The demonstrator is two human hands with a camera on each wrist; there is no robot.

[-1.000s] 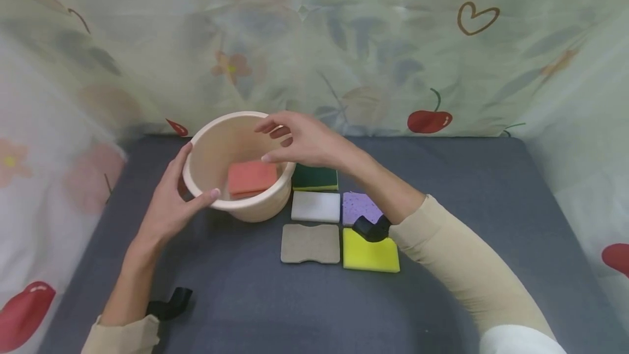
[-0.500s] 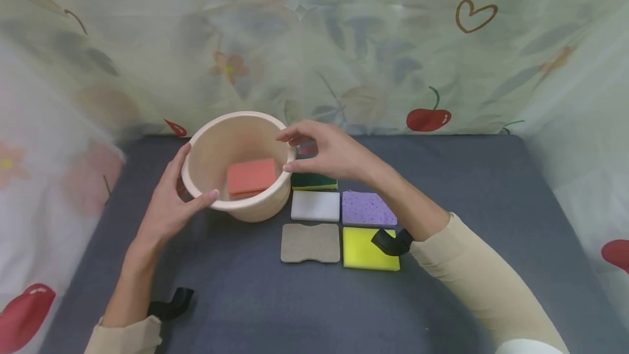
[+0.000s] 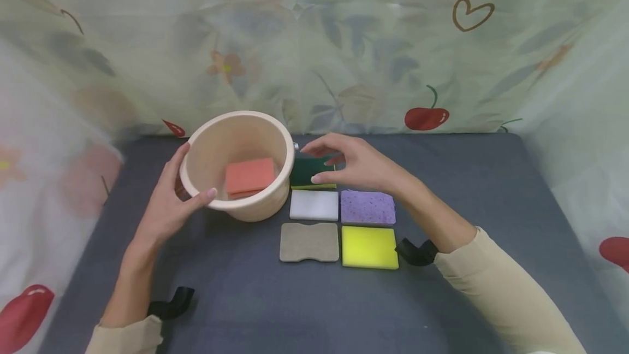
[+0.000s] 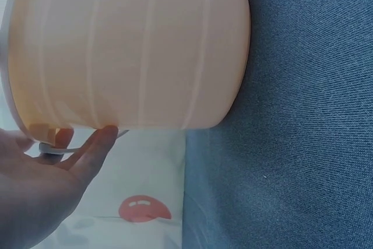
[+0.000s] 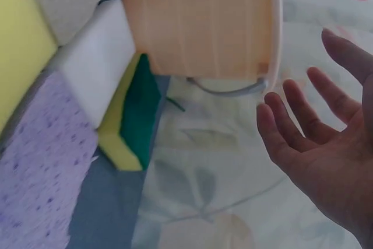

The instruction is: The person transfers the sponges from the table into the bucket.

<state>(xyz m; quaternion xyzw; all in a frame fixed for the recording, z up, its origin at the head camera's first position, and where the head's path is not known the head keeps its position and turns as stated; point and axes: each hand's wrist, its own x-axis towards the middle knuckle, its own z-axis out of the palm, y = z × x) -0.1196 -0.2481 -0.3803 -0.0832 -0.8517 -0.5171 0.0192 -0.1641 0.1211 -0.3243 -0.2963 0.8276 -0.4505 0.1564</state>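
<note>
A cream-coloured bucket (image 3: 257,211) stands at the left of the table, ribbed outside in the left wrist view. My left hand (image 3: 164,206) grips its left rim, the thumb over the edge and fingers along the outer wall (image 4: 122,51). Inside the bucket lies an orange-red sponge (image 3: 249,175), with what looks like another under it. My right hand (image 3: 361,164) is in the air right of the bucket, fingers loosely bent and holding nothing. In the head view it overlaps a green-topped, yellow-bodied scouring sponge (image 3: 303,171); the right wrist view shows it apart from that sponge (image 5: 140,115).
On the dark table (image 3: 245,299) lie a white sponge (image 3: 314,205), a speckled purple sponge (image 3: 367,207), a grey notched sponge (image 3: 309,242) and a yellow sponge (image 3: 369,247), side by side. The bucket's handle (image 5: 233,91) hangs on its side. A patterned curtain (image 3: 363,42) stands behind.
My right hand has moved from above the bucket rightward and toward me, over the green sponge, with nothing in it. My left hand and the bucket stay in place.
</note>
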